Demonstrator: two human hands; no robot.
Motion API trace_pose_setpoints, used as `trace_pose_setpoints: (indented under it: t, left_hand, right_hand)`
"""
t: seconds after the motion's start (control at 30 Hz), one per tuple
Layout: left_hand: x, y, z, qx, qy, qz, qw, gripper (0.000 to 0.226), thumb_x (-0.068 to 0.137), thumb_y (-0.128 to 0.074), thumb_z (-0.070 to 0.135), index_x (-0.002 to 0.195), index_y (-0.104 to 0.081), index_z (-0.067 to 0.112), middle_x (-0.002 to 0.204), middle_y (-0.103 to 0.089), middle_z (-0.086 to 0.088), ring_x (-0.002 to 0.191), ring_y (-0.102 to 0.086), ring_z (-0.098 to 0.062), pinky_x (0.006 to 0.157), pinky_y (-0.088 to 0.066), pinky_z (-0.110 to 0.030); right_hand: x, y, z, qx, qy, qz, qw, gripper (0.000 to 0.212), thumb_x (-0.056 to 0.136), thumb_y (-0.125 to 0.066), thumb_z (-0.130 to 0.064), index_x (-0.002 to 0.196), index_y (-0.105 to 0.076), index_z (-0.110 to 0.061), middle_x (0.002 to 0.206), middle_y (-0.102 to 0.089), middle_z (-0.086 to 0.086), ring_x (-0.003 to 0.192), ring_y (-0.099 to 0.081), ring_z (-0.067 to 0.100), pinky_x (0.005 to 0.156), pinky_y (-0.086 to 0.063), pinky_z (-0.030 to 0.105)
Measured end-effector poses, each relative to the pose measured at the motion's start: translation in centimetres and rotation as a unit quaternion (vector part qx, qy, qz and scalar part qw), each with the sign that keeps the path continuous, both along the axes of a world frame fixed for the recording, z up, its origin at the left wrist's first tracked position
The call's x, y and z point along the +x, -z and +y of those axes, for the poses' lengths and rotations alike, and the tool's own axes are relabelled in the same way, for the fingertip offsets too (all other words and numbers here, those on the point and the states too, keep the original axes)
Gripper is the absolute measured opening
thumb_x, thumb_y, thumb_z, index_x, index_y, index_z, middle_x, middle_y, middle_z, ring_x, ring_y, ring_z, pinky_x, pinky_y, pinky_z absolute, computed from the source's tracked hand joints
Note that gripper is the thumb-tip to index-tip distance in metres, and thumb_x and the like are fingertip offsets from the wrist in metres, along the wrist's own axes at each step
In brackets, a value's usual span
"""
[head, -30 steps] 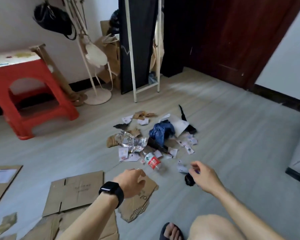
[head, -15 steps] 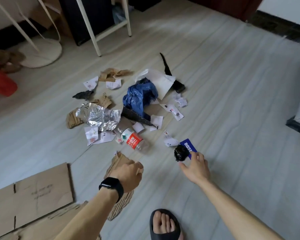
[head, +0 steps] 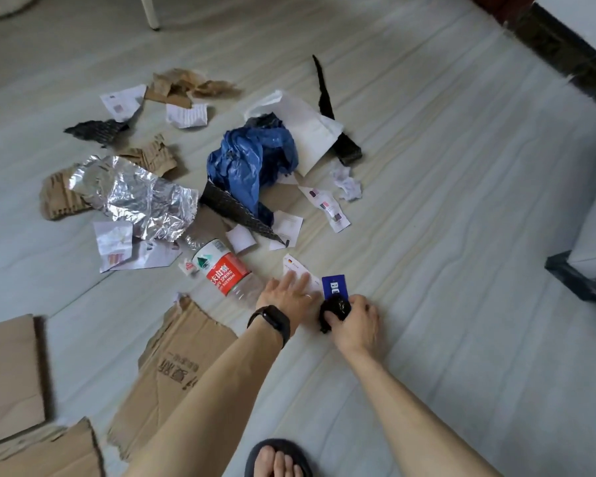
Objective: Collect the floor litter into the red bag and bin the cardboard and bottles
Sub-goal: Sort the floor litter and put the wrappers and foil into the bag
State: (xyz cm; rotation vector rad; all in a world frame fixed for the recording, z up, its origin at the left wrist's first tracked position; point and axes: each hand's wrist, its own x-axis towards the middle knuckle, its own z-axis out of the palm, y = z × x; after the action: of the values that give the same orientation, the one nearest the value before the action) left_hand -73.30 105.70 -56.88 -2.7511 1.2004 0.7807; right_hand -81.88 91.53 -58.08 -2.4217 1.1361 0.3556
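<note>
Barely begun: nearly all the litter lies on the floor. The foil (head: 135,197), blue plastic bag (head: 252,160) and paper scraps are in a loose pile, the bottle (head: 222,270) is on its side at the pile's near edge, and torn cardboard (head: 186,359) lies flat near the foot. No red bag or bin is in view.

The right hand (head: 355,323) has its fingers curled round a black wad (head: 336,309) that touches a blue card (head: 334,284). The left hand (head: 284,297) is flat with straight fingers on a white paper slip (head: 295,266), just beside the bottle.
</note>
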Motion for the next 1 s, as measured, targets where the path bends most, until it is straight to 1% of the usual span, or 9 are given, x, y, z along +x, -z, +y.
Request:
trace_pose_setpoints:
  t: [0.07,0.17,0.27,0.37,0.43,0.5,0.6,0.8,1.0]
  left_hand:
    - [-1.8,0.1,1.7,-0.041,-0.022,0.027,0.999,0.052,0.102,-0.042,0.015,0.151,-0.031,0.029,0.15,-0.032,0.001,0.139,-0.027,-0.027,0.109,-0.035,-0.04]
    - [-5.9,-0.5,4.3,-0.064,-0.023,0.063,0.996,0.044,0.103,-0.036,0.009,0.146,-0.04,0.019,0.138,-0.05,-0.006,0.13,-0.041,-0.031,0.097,-0.047,-0.043]
    - [-8.9,-1.2,7.0,-0.065,-0.053,0.096,0.992,0.04,0.102,-0.038,0.009,0.14,-0.042,0.019,0.127,-0.058,-0.008,0.12,-0.052,-0.033,0.086,-0.05,-0.043]
    - [-10.3,-2.3,9.6,-0.089,-0.121,0.128,0.98,0.048,0.093,-0.041,0.001,0.135,-0.044,0.024,0.124,-0.062,-0.005,0.11,-0.059,-0.032,0.079,-0.05,-0.04]
    - [-11.0,-3.1,11.4,-0.113,-0.181,0.121,0.969,0.053,0.09,-0.042,-0.002,0.134,-0.045,0.029,0.127,-0.062,-0.001,0.106,-0.061,-0.031,0.074,-0.051,-0.038]
    - [-11.6,-4.7,13.8,-0.135,-0.255,0.096,0.953,0.043,0.097,-0.044,0.007,0.131,-0.049,0.033,0.124,-0.065,0.003,0.102,-0.064,-0.028,0.072,-0.051,-0.036]
    - [-12.2,-8.8,18.5,-0.176,-0.374,0.054,0.909,0.026,0.101,-0.05,0.027,0.124,-0.058,0.036,0.112,-0.071,0.005,0.099,-0.066,-0.021,0.07,-0.048,-0.029]
    - [-14.0,-17.8,33.4,-0.145,-0.475,-0.067,0.866,0.015,0.099,-0.056,0.034,0.112,-0.062,0.039,0.106,-0.073,0.008,0.091,-0.068,-0.015,0.076,-0.058,-0.034]
    - [-19.6,-30.0,49.6,-0.074,-0.553,-0.19,0.808,0.017,0.097,-0.055,0.049,0.101,-0.065,0.036,0.098,-0.072,0.011,0.087,-0.067,-0.018,0.069,-0.055,-0.032]
  right_hand:
    - [0.4,-0.3,0.4,-0.005,-0.007,0.001,1.0,0.051,0.08,-0.079,-0.035,0.121,-0.057,-0.014,0.121,-0.058,0.016,0.119,-0.048,0.033,0.097,-0.035,0.035]
    - [0.9,-0.4,0.2,0.011,0.001,0.028,1.0,0.05,0.079,-0.079,-0.035,0.118,-0.06,-0.01,0.118,-0.062,0.017,0.118,-0.054,0.034,0.096,-0.041,0.036]
    - [0.9,-0.6,0.0,0.044,0.019,0.069,0.996,0.058,0.062,-0.081,-0.05,0.1,-0.066,-0.009,0.096,-0.071,0.01,0.098,-0.069,0.03,0.077,-0.056,0.034]
    - [-0.5,-1.3,1.6,0.077,-0.027,0.108,0.991,0.052,0.066,-0.086,-0.044,0.094,-0.063,-0.007,0.084,-0.066,0.007,0.088,-0.069,0.028,0.064,-0.045,0.028]
    - [-2.0,-1.8,3.0,0.08,-0.059,0.123,0.987,0.057,0.071,-0.085,-0.042,0.107,-0.058,-0.006,0.097,-0.066,0.01,0.097,-0.068,0.031,0.067,-0.043,0.029]
    - [-3.4,-2.7,4.9,0.08,-0.09,0.112,0.986,0.056,0.077,-0.08,-0.04,0.116,-0.055,-0.008,0.112,-0.067,0.011,0.107,-0.065,0.033,0.075,-0.047,0.031]
    - [-4.1,-5.1,7.9,0.102,-0.178,0.108,0.973,0.031,0.085,-0.073,-0.035,0.103,-0.057,-0.015,0.11,-0.071,0.009,0.106,-0.065,0.031,0.083,-0.051,0.034]
    - [-1.6,-16.8,18.7,0.157,-0.419,0.05,0.893,0.019,0.082,-0.075,-0.044,0.082,-0.064,-0.029,0.08,-0.068,-0.01,0.079,-0.065,0.013,0.066,-0.048,0.026]
    - [-0.5,-30.7,34.1,0.151,-0.601,-0.036,0.784,0.032,0.082,-0.074,-0.051,0.083,-0.071,-0.019,0.073,-0.072,-0.004,0.067,-0.069,0.011,0.06,-0.055,0.031]
